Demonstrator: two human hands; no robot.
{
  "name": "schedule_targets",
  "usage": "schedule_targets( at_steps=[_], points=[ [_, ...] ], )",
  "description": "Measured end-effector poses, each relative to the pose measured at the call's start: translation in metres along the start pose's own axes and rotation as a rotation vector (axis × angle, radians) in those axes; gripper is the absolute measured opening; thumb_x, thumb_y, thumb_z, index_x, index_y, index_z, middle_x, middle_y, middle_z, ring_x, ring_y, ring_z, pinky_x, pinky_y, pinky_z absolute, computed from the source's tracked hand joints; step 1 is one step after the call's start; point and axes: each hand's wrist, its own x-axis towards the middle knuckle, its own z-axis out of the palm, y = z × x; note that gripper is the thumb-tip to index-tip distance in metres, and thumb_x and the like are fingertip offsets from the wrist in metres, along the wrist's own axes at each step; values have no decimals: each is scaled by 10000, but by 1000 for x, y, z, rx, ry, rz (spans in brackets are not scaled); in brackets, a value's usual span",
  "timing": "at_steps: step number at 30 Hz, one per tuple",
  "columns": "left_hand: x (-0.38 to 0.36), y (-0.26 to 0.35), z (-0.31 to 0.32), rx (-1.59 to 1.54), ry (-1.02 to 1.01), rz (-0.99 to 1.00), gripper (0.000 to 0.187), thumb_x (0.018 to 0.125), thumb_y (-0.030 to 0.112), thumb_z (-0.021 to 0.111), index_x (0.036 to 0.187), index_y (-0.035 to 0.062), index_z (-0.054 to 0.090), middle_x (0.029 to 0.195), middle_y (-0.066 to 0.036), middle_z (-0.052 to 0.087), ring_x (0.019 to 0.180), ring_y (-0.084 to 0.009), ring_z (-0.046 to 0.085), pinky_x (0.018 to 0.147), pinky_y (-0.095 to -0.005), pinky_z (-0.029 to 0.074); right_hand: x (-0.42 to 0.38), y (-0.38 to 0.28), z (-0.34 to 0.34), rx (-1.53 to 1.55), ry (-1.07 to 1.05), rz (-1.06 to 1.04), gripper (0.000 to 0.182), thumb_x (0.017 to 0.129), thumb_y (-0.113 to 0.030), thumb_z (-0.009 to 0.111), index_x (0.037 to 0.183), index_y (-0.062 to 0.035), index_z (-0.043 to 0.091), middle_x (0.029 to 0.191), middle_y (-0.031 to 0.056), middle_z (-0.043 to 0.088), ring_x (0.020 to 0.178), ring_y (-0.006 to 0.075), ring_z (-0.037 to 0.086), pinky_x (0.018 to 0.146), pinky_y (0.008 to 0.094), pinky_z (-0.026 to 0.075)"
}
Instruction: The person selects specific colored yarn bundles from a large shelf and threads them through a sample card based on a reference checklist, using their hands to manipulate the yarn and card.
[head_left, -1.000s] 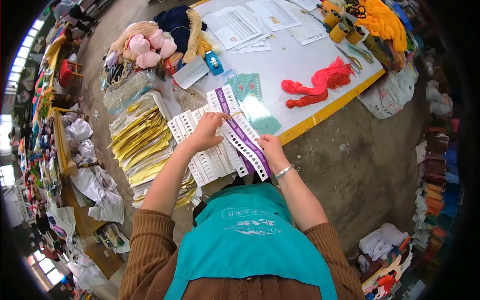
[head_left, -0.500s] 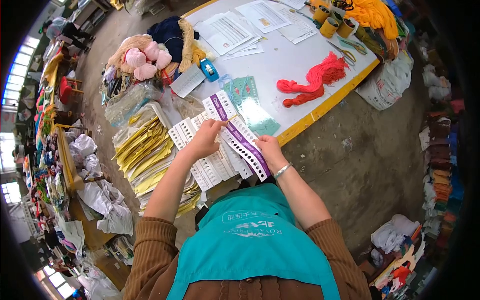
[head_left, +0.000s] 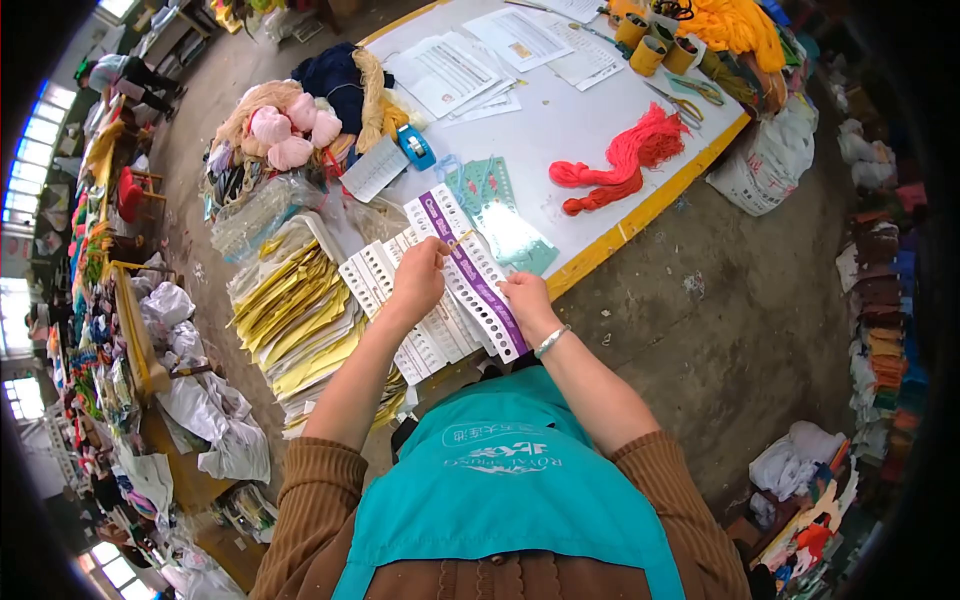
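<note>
A long white card with a purple band and rows of punched holes (head_left: 478,285) lies slanted across the near corner of the table. My left hand (head_left: 420,278) has its fingers closed at the card's left edge, close to a thin tan strand (head_left: 460,239) that crosses the card. On the opposite edge, my right hand (head_left: 528,300) pinches the card between thumb and fingers. More white punched cards (head_left: 435,335) spread out beneath my left hand and wrist. Just beyond the held card lies a green punched sheet (head_left: 525,243) with a glossy reflection and pale blue strands (head_left: 485,180).
Red yarn (head_left: 625,165) lies to the right on the white table (head_left: 530,120). Scissors (head_left: 688,108), printed papers (head_left: 445,75) and a blue tape dispenser (head_left: 415,147) sit farther back. At left are stacked yellow-and-white papers (head_left: 300,310) and pink yarn balls (head_left: 285,130). A person (head_left: 130,80) bends far left.
The card's lower end has swung slightly left, and my right hand has moved a little left with it. My left hand has shifted slightly to the right, staying at the card's edge.
</note>
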Motion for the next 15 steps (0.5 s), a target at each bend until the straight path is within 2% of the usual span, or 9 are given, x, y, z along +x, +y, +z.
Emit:
schedule_targets(
  at_steps=[2,4,5,7,9,13,15],
  points=[
    [-5,23,-8,212,37,-12,230,771,58,645,992,28,584,814,-144,617,859,-334,553,796,-411,455,3,7,4,29,28,-13,127,848,-74,653,833,50,677,718,95,670,628,160,604,595,337,476],
    [-10,36,-5,207,39,-19,266,765,99,673,1005,19,590,833,-141,627,875,-332,553,817,-415,449,8,16,13,-72,82,-101,163,836,-113,660,867,46,679,719,133,672,636,209,623,628,363,480],
    [-10,39,-4,201,44,-27,308,759,140,701,1018,10,596,852,-137,637,890,-331,553,837,-419,442,11,19,16,-220,104,-188,178,835,-147,656,856,29,664,739,177,665,672,284,641,654,398,480],
    [-8,31,3,220,52,-29,357,758,171,722,1050,6,599,880,-139,647,913,-328,558,846,-412,442,10,17,20,-304,125,-243,179,839,-156,651,840,22,654,745,186,660,688,310,640,656,408,479],
    [-6,27,7,249,82,-41,264,776,160,705,989,23,632,887,-145,660,899,-332,567,826,-422,449,-4,-1,20,-409,108,-310,183,855,-178,639,822,1,629,750,188,653,716,351,638,659,425,477],
    [4,18,11,270,23,-26,160,795,159,684,886,28,662,845,-152,673,881,-337,577,806,-432,459,-2,-5,20,-428,77,-355,181,862,-189,626,861,-9,636,764,188,656,740,370,637,671,441,480],
    [9,28,15,212,55,-57,141,807,161,670,797,20,665,779,-146,674,843,-352,582,785,-438,465,-4,-11,24,-559,161,-363,175,870,-191,608,876,-19,640,781,193,658,774,394,634,687,461,482]
  ],
)
